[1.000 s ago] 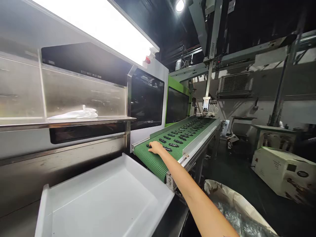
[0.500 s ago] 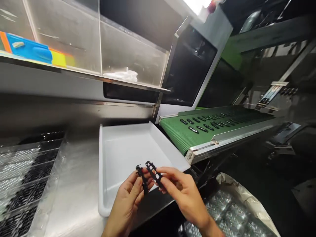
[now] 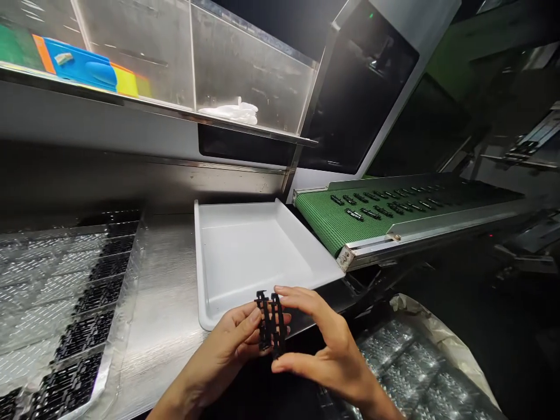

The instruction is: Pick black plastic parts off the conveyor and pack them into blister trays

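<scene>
OK, left hand grip pinches left black part, fingers behind both parts. Right hand grip brackets right black part, thumb at lower end, fingertips at upper. Parts side by side, at white tray's near edge in view.

The hands are viewed closely from the head, forward and downward, with the conveyor framed farther off, rightward.
</scene>
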`<state>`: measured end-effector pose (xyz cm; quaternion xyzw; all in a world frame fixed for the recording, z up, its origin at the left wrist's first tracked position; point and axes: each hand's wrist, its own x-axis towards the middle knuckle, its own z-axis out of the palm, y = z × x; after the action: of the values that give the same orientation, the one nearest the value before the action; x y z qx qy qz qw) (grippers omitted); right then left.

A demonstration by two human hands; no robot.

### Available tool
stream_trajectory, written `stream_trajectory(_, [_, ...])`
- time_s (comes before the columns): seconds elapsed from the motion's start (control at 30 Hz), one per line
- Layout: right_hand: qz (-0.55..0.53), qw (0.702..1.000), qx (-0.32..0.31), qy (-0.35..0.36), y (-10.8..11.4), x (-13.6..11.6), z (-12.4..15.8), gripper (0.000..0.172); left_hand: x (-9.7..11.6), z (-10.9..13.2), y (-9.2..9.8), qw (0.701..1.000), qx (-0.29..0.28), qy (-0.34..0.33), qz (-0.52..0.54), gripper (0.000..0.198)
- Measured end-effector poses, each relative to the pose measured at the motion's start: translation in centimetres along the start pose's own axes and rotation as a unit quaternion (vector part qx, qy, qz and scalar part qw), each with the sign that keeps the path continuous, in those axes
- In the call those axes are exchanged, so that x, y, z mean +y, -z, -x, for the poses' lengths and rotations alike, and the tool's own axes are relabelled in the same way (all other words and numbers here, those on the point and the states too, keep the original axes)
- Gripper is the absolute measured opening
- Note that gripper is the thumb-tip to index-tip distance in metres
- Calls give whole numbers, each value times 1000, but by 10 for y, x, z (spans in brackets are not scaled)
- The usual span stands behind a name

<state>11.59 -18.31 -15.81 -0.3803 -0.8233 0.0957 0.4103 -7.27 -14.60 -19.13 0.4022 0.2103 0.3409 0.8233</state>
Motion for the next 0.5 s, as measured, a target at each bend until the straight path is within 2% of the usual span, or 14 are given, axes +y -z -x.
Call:
stream_trajectory(0.3, [-28, 999, -13, -10, -13, 6, 0, 79, 1, 4, 4, 1000, 17, -4, 13, 33])
stream_trajectory(0.5, [-24, 1000, -5, -2, -15, 11, -3, 81, 0, -4, 7, 1000, -6, 2, 6, 35])
